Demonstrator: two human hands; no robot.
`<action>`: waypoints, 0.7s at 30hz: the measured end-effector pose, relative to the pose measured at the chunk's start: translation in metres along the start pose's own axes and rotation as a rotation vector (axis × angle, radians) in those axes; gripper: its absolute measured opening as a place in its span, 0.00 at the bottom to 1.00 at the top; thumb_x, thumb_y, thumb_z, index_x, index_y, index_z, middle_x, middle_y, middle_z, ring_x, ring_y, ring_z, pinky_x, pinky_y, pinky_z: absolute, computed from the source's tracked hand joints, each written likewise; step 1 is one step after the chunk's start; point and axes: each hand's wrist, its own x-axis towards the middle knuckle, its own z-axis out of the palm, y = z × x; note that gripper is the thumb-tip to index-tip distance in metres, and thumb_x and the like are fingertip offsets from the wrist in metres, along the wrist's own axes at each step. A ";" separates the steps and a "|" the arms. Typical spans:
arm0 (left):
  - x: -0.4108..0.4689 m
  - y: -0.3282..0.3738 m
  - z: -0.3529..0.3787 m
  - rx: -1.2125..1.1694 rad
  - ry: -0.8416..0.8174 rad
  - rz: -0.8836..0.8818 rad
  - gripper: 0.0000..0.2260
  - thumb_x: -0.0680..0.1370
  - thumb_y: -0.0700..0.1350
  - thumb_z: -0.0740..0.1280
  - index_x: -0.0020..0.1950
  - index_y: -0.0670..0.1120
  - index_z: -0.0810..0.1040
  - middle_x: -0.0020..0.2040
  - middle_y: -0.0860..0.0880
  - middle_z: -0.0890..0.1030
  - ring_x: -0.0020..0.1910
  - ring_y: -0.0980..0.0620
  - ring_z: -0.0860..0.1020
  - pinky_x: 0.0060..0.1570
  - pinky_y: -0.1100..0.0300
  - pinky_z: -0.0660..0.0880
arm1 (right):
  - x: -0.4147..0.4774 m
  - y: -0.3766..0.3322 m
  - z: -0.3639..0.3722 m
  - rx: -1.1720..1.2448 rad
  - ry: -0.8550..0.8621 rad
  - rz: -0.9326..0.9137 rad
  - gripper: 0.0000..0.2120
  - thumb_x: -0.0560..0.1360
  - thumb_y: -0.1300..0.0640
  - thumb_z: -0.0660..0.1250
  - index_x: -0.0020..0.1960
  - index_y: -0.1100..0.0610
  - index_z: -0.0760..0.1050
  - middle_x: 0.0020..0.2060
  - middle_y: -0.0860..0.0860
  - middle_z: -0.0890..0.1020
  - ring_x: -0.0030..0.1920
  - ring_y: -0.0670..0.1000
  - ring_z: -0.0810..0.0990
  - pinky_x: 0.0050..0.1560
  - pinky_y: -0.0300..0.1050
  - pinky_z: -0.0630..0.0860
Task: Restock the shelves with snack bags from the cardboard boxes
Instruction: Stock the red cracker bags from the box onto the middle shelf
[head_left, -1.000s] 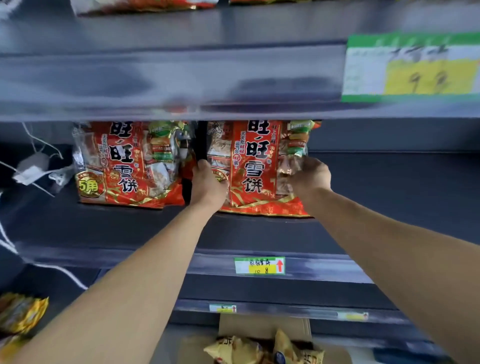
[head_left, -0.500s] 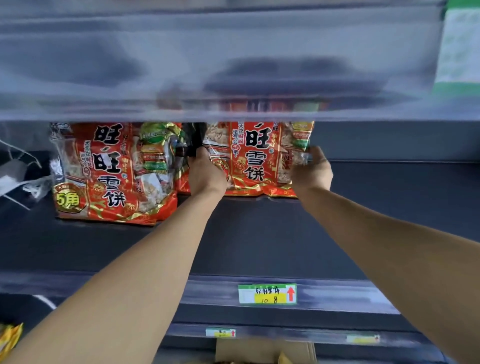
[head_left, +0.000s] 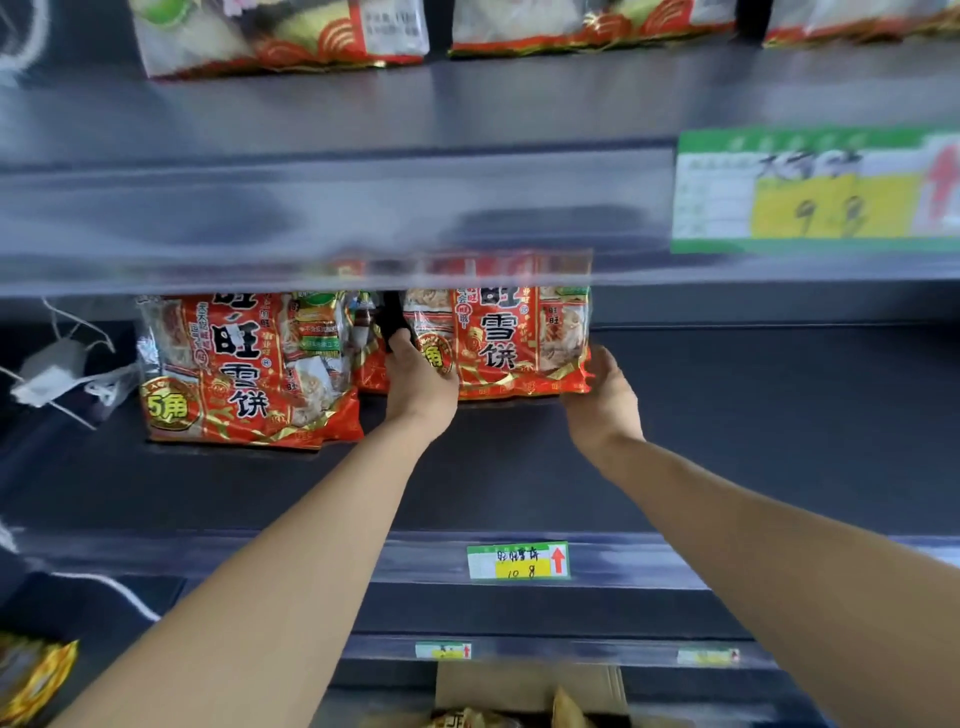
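Red snack bag (head_left: 519, 338): upright near the back edge of the middle shelf (head_left: 727, 415), beside one placed bag (head_left: 244, 369), left hand (head_left: 421, 379) and right hand (head_left: 602, 395) fingers (head_left: 402, 344) curled round its side edges; restocking judged early, cardboard box (head_left: 524, 686) below holding more.

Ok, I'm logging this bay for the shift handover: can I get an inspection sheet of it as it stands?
Surface: dark shelf, bags standing on it.
Job's things: rice-cracker bag upright at the back, held; second rice-cracker bag left of it, nearer the front; cardboard box below, holding snack bags.
Clutter: white stringed item at far left, unidentifiable.
Grippers: left hand grips the held bag's left edge; right hand holds its lower right corner.
Cables: white cord lower left.
Surroundings: price label on the shelf edge; upper shelf stocked.
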 end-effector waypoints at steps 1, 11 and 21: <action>-0.006 0.001 0.000 0.035 -0.024 -0.001 0.29 0.78 0.40 0.66 0.75 0.45 0.53 0.71 0.42 0.64 0.66 0.42 0.71 0.62 0.51 0.71 | -0.008 0.001 -0.005 0.002 -0.024 0.013 0.16 0.76 0.63 0.58 0.60 0.50 0.71 0.52 0.49 0.79 0.47 0.52 0.77 0.44 0.43 0.73; -0.070 0.028 0.017 0.194 -0.226 0.081 0.17 0.77 0.43 0.68 0.64 0.43 0.71 0.59 0.44 0.77 0.56 0.45 0.76 0.53 0.57 0.72 | -0.061 -0.004 -0.060 -0.162 -0.250 0.004 0.18 0.77 0.63 0.61 0.66 0.54 0.71 0.59 0.55 0.79 0.54 0.56 0.79 0.51 0.44 0.77; -0.106 0.046 0.024 0.189 -0.282 0.210 0.14 0.78 0.39 0.66 0.63 0.43 0.72 0.57 0.46 0.77 0.55 0.48 0.75 0.54 0.58 0.71 | -0.081 -0.004 -0.090 -0.197 -0.221 -0.028 0.20 0.78 0.62 0.62 0.70 0.55 0.69 0.63 0.54 0.77 0.59 0.54 0.77 0.53 0.42 0.73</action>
